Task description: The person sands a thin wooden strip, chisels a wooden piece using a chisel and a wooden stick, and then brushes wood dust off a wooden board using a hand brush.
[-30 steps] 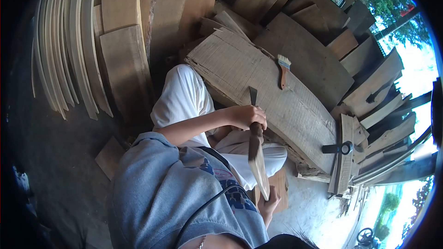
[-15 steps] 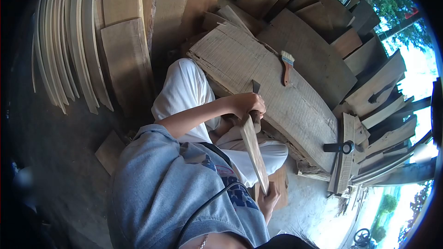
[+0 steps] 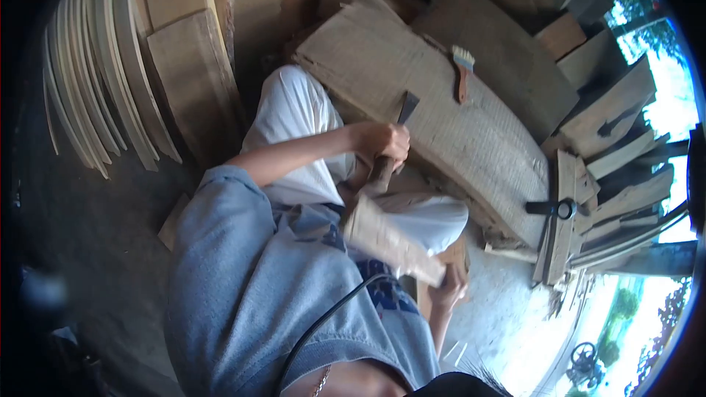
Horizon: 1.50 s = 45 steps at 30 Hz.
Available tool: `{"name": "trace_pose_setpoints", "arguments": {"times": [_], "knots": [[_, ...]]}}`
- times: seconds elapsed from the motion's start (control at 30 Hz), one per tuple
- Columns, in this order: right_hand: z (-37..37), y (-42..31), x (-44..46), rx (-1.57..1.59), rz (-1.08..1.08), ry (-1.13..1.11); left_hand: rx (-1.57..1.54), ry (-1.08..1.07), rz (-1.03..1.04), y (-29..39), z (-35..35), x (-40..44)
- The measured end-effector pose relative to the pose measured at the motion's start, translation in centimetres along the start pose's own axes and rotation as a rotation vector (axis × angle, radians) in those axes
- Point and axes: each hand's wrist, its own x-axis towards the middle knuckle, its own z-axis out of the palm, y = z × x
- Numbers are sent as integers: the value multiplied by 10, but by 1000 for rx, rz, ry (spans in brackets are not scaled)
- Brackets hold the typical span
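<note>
My left hand is closed round a chisel; its dark flat blade points up toward a thick, rough wooden plank, and its wooden handle sticks out below the fist. Lower right, my right hand grips one end of a pale flat wooden piece, blurred by motion. The other end of that piece is near the butt of the chisel handle; whether they touch cannot be made out. A brush with a reddish handle lies on the plank.
A black clamp-like tool rests at the plank's right end, by narrow boards. Thin curved slats stand at the left. More boards lean behind the plank. My bent legs are beside its near edge.
The flat wooden piece has swung and turned, now showing its broad face. The chisel has tilted, with more of its blade showing. The whole view has shifted slightly.
</note>
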Motion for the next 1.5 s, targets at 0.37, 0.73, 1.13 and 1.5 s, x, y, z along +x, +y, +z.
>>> {"name": "trace_pose_setpoints", "arguments": {"times": [0.37, 0.73, 1.13, 1.5], "knots": [[-10, 34, 31, -162, -122, -129, -44, 13, -98, -3, -2, 3], [1, 38, 56, -95, -130, -103, 17, 18, -184, -21, -10, 1], [11, 12, 83, 178, -131, -19, 13, 7, -308, -46, -12, 1], [30, 5, 82, 328, -21, 75, 29, 247, -346, -54, -14, 43]]}}
